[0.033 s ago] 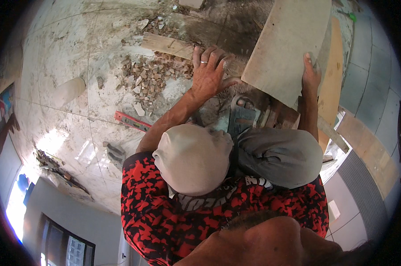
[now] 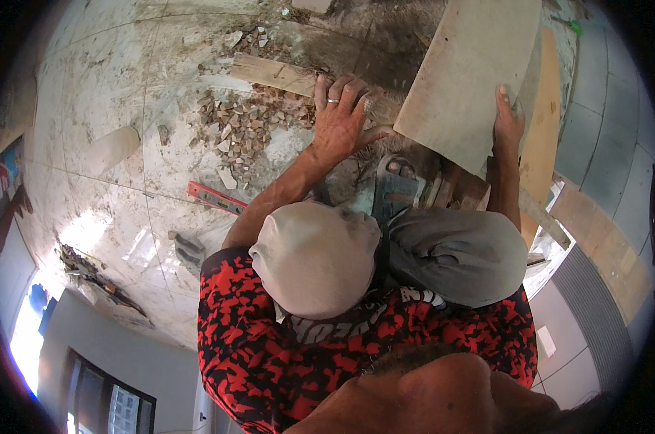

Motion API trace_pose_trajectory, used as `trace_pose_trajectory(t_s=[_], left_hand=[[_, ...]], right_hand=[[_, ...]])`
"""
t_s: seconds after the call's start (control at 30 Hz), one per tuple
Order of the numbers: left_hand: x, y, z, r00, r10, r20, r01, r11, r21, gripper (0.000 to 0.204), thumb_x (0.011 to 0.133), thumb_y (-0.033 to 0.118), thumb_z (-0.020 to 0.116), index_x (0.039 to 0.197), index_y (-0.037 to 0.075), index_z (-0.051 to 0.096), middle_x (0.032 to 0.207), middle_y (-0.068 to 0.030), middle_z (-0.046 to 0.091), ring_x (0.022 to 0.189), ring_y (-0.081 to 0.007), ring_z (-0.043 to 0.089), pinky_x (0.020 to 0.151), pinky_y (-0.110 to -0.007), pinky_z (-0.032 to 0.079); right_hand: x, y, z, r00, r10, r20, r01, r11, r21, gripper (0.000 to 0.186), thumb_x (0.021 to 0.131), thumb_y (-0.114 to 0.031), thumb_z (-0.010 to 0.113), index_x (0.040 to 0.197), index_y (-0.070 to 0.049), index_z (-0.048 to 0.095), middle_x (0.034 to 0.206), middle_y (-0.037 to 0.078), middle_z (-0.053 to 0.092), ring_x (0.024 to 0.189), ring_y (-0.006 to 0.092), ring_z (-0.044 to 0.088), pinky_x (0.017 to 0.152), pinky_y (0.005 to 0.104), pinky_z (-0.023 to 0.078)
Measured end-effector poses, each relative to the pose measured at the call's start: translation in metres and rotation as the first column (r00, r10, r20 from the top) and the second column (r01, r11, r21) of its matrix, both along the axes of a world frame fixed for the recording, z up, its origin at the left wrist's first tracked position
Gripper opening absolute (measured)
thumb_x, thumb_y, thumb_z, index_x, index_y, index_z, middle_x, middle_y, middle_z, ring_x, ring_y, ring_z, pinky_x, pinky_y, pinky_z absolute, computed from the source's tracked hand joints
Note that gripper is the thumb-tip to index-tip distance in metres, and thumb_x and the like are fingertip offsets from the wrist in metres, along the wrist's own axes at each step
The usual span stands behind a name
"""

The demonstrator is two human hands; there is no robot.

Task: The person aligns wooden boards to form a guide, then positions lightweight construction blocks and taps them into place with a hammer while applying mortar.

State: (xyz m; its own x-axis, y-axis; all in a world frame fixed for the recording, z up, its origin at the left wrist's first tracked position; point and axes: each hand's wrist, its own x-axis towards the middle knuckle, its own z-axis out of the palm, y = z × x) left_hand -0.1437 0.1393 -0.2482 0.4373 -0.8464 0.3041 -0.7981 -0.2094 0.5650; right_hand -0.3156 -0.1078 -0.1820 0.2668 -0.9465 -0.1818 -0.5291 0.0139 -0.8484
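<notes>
My right hand (image 2: 508,121) grips the right edge of a wide, pale flat board (image 2: 466,87), its thumb on the upper face and the other fingers hidden beneath. The board lies at a slant, with its near left corner close to my left thumb. My left hand (image 2: 340,121), with a ring on one finger, is palm down with fingers spread and thumb stretched toward that corner. Its fingertips are at the right end of a narrow wooden strip (image 2: 273,72). Rough brown material (image 2: 379,107) shows beside the fingers; its kind is unclear.
Broken tile chips (image 2: 233,130) lie left of my left hand. A red spirit level (image 2: 215,197) sits by my left forearm, a whitish cylinder (image 2: 112,150) farther left. A curved tan sheet (image 2: 546,108) lies right of the board. A grey object (image 2: 398,189) shows between my knees.
</notes>
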Motion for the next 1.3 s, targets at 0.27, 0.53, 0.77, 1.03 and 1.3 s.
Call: trace_pose_trajectory(t_s=[0.27, 0.53, 0.77, 1.03, 1.3], left_hand=[[0.017, 0.007, 0.021, 0.997, -0.076, 0.024, 0.074, 0.994, 0.076, 0.068, 0.067, 0.056, 0.066, 0.119, 0.014, 0.053, 0.114, -0.0078, 0.048, 0.113, -0.0266, 0.042, 0.1, -0.052, 0.025], [-0.022, 0.057, -0.042, 0.803, -0.541, -0.25, 0.565, 0.825, 0.031, 0.032, 0.08, 0.019, 0.054, 0.11, 0.009, 0.055, 0.115, -0.0083, 0.051, 0.105, -0.0273, 0.05, 0.093, -0.04, 0.04], [-0.046, 0.004, -0.111, 0.785, -0.548, -0.288, 0.56, 0.43, 0.708, 0.029, 0.08, 0.014, 0.051, 0.108, 0.007, 0.055, 0.116, -0.0118, 0.052, 0.107, -0.0273, 0.051, 0.093, -0.035, 0.041], [-0.045, 0.005, -0.11, 0.716, -0.694, -0.076, 0.61, 0.568, 0.553, 0.025, 0.077, 0.01, 0.051, 0.099, 0.002, 0.061, 0.109, -0.0171, 0.058, 0.098, -0.0317, 0.057, 0.083, -0.043, 0.047], [-0.017, 0.032, -0.06, 0.8, -0.523, -0.294, 0.597, 0.642, 0.481, 0.025, 0.088, 0.022, 0.048, 0.103, 0.004, 0.058, 0.096, -0.0213, 0.06, 0.089, -0.0365, 0.059, 0.076, -0.043, 0.048]], right_hand=[[-0.022, 0.004, 0.026, 0.977, 0.159, -0.144, -0.182, 0.968, -0.172, 0.052, 0.086, -0.035, 0.056, 0.118, 0.005, 0.049, 0.115, 0.018, 0.054, 0.108, 0.0264, 0.05, 0.093, 0.0358, 0.038], [-0.113, 0.027, 0.044, 0.824, 0.171, -0.54, -0.376, 0.879, -0.294, 0.03, 0.089, -0.027, 0.054, 0.105, -0.002, 0.06, 0.102, 0.014, 0.063, 0.098, 0.0241, 0.058, 0.086, 0.0324, 0.043], [-0.141, 0.05, 0.068, 0.89, 0.226, -0.397, -0.375, 0.858, -0.35, 0.023, 0.089, -0.021, 0.053, 0.101, -0.002, 0.061, 0.103, 0.015, 0.063, 0.097, 0.024, 0.059, 0.086, 0.0331, 0.044], [-0.275, 0.145, 0.057, 0.842, -0.143, -0.52, 0.082, 0.987, -0.138, 0.019, 0.085, -0.019, 0.057, 0.097, -0.004, 0.062, 0.096, 0.015, 0.063, 0.092, 0.0319, 0.059, 0.085, 0.039, 0.043], [-0.386, 0.266, -0.067, 0.729, -0.09, -0.678, 0.157, 0.987, 0.038, 0.025, 0.085, -0.023, 0.054, 0.1, -0.003, 0.058, 0.097, 0.019, 0.06, 0.091, 0.0356, 0.058, 0.078, 0.041, 0.045]])
